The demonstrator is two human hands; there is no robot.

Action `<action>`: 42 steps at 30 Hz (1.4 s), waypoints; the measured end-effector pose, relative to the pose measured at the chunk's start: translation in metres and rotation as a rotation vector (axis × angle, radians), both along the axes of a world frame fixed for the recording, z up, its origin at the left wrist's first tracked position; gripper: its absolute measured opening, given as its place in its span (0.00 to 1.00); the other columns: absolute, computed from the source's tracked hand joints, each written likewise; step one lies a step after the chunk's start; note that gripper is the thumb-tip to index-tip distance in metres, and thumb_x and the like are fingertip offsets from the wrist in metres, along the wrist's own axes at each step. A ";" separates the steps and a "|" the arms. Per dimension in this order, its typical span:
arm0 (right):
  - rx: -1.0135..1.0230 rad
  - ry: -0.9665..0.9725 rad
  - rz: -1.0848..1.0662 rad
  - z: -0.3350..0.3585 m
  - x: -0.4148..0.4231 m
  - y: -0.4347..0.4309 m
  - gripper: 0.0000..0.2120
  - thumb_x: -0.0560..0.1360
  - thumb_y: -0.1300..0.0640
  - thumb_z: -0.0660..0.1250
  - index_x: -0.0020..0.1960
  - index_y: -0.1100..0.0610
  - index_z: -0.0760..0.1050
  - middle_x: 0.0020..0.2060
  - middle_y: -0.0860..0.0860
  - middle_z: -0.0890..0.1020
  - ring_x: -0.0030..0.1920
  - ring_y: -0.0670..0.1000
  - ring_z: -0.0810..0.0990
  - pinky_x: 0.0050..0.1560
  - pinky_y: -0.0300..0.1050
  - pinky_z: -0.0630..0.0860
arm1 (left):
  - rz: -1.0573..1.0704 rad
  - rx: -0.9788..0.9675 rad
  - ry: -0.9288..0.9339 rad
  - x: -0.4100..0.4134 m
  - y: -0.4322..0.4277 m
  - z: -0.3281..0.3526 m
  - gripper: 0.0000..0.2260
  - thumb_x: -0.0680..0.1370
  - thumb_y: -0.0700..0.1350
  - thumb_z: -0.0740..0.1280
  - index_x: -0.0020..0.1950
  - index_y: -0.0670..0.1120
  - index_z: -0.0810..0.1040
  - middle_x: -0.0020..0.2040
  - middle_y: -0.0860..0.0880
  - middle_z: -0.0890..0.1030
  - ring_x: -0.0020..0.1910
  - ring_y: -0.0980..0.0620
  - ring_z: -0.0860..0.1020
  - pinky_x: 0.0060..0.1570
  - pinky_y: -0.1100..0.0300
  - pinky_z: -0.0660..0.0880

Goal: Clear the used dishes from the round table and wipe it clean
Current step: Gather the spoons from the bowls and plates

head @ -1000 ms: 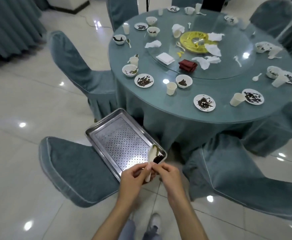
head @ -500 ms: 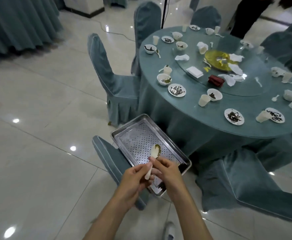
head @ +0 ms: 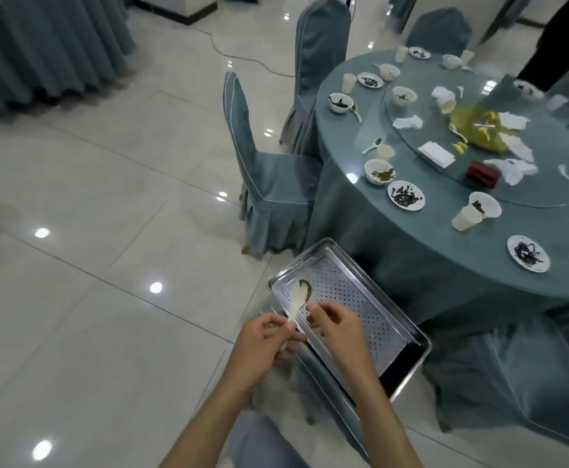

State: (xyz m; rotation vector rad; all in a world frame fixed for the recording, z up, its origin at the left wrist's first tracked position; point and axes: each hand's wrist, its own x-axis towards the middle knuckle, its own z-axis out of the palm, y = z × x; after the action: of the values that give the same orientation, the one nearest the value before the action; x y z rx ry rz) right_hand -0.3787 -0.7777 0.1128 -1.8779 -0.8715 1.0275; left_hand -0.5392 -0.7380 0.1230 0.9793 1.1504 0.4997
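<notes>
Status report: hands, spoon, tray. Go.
Left hand grips the spoon handle; right hand pinches at its neck. Spoon bowl soiled green, held over the perforated metal tray. Round table uncleared. Nothing blocking.

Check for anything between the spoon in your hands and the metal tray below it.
Nothing visible blocks it. The left hand holds the spoon by its handle, the right hand touches it, and its bowl hangs over the tray, whose perforated floor is bare beneath.
</notes>
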 end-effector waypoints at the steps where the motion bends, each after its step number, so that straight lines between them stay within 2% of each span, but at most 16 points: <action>1: -0.012 -0.065 -0.003 -0.008 0.004 0.015 0.06 0.80 0.47 0.69 0.47 0.46 0.83 0.40 0.41 0.86 0.42 0.40 0.83 0.47 0.39 0.82 | 0.007 -0.006 0.018 -0.003 0.016 -0.004 0.08 0.82 0.45 0.69 0.52 0.40 0.80 0.45 0.48 0.88 0.44 0.50 0.85 0.45 0.56 0.80; 5: -0.114 -0.313 0.061 -0.045 0.024 0.076 0.02 0.79 0.46 0.68 0.48 0.41 0.79 0.42 0.40 0.83 0.43 0.40 0.82 0.48 0.46 0.84 | -0.001 -0.003 0.094 -0.010 0.087 -0.012 0.08 0.82 0.47 0.69 0.54 0.43 0.82 0.46 0.51 0.88 0.49 0.48 0.85 0.47 0.57 0.80; 8: -0.157 -0.489 0.094 -0.059 0.037 0.115 0.04 0.79 0.43 0.66 0.51 0.41 0.78 0.45 0.38 0.81 0.45 0.38 0.80 0.47 0.44 0.84 | -0.012 0.004 0.143 -0.006 0.142 -0.009 0.07 0.81 0.47 0.70 0.52 0.44 0.84 0.46 0.52 0.88 0.46 0.52 0.85 0.44 0.62 0.81; 12: -0.186 -0.582 0.104 -0.054 0.047 0.159 0.08 0.81 0.44 0.65 0.56 0.45 0.79 0.50 0.39 0.82 0.47 0.38 0.80 0.50 0.42 0.83 | -0.013 0.047 0.215 0.006 0.203 -0.008 0.06 0.78 0.48 0.74 0.46 0.46 0.87 0.39 0.53 0.85 0.41 0.56 0.80 0.42 0.62 0.80; 14: -0.185 -0.604 0.077 -0.047 0.051 0.180 0.09 0.82 0.44 0.65 0.57 0.46 0.79 0.51 0.39 0.82 0.47 0.38 0.80 0.51 0.39 0.82 | -0.020 0.055 0.217 0.014 0.233 -0.008 0.06 0.78 0.48 0.75 0.45 0.46 0.87 0.36 0.53 0.83 0.39 0.55 0.78 0.40 0.62 0.78; 18: -0.198 -0.624 0.029 -0.041 0.061 0.219 0.08 0.82 0.46 0.65 0.58 0.47 0.79 0.52 0.41 0.82 0.48 0.39 0.80 0.47 0.32 0.76 | -0.063 0.085 0.208 0.029 0.288 -0.008 0.06 0.77 0.48 0.76 0.46 0.47 0.88 0.37 0.52 0.83 0.39 0.55 0.78 0.38 0.64 0.78; 21: -0.223 -0.646 -0.022 -0.045 0.068 0.255 0.08 0.83 0.48 0.65 0.58 0.48 0.80 0.52 0.42 0.83 0.46 0.39 0.80 0.48 0.33 0.79 | -0.113 0.115 0.223 0.037 0.332 -0.015 0.05 0.77 0.49 0.75 0.46 0.48 0.88 0.38 0.50 0.85 0.38 0.55 0.79 0.38 0.64 0.78; 25: -0.293 -0.692 -0.140 -0.051 0.077 0.311 0.05 0.81 0.51 0.67 0.52 0.48 0.81 0.45 0.42 0.82 0.39 0.37 0.78 0.41 0.32 0.78 | -0.173 0.118 0.198 0.050 0.401 -0.029 0.05 0.77 0.50 0.75 0.48 0.49 0.88 0.40 0.50 0.86 0.38 0.55 0.80 0.39 0.63 0.78; 28: -0.365 -0.737 -0.195 -0.054 0.085 0.352 0.05 0.81 0.50 0.67 0.52 0.49 0.81 0.43 0.42 0.80 0.38 0.39 0.78 0.42 0.34 0.78 | -0.242 0.102 0.155 0.062 0.458 -0.038 0.05 0.77 0.51 0.75 0.48 0.50 0.88 0.42 0.52 0.87 0.39 0.57 0.81 0.40 0.63 0.78; 31: -0.416 -0.725 -0.241 -0.054 0.091 0.389 0.04 0.81 0.51 0.68 0.51 0.49 0.80 0.44 0.43 0.80 0.39 0.39 0.78 0.41 0.34 0.77 | -0.323 0.099 0.141 0.073 0.512 -0.040 0.05 0.77 0.51 0.75 0.47 0.50 0.88 0.40 0.53 0.86 0.37 0.59 0.80 0.39 0.64 0.77; 36: -0.449 -0.731 -0.351 -0.048 0.105 0.442 0.05 0.80 0.49 0.67 0.48 0.49 0.80 0.43 0.44 0.80 0.39 0.42 0.79 0.42 0.43 0.81 | -0.380 0.086 0.100 0.090 0.579 -0.033 0.06 0.77 0.50 0.75 0.45 0.49 0.87 0.39 0.50 0.86 0.36 0.57 0.79 0.39 0.61 0.77; 39: -0.491 -0.718 -0.400 -0.046 0.121 0.471 0.08 0.81 0.48 0.65 0.47 0.49 0.80 0.43 0.44 0.80 0.40 0.45 0.80 0.44 0.48 0.81 | -0.402 0.110 0.079 0.103 0.607 -0.028 0.06 0.77 0.49 0.75 0.45 0.48 0.87 0.39 0.48 0.86 0.34 0.58 0.78 0.37 0.63 0.76; 42: -0.507 -0.676 -0.432 -0.051 0.142 0.498 0.09 0.81 0.49 0.65 0.48 0.51 0.81 0.43 0.45 0.80 0.41 0.46 0.80 0.46 0.49 0.82 | -0.393 0.123 0.072 0.125 0.635 -0.030 0.05 0.78 0.48 0.75 0.47 0.47 0.87 0.38 0.51 0.86 0.34 0.62 0.79 0.39 0.65 0.76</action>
State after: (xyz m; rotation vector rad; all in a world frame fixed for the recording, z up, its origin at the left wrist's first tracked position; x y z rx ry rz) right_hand -0.2369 -0.2800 0.0619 -2.7707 -0.5294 0.3452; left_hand -0.4138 -0.1031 0.0926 1.3040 0.9658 0.2212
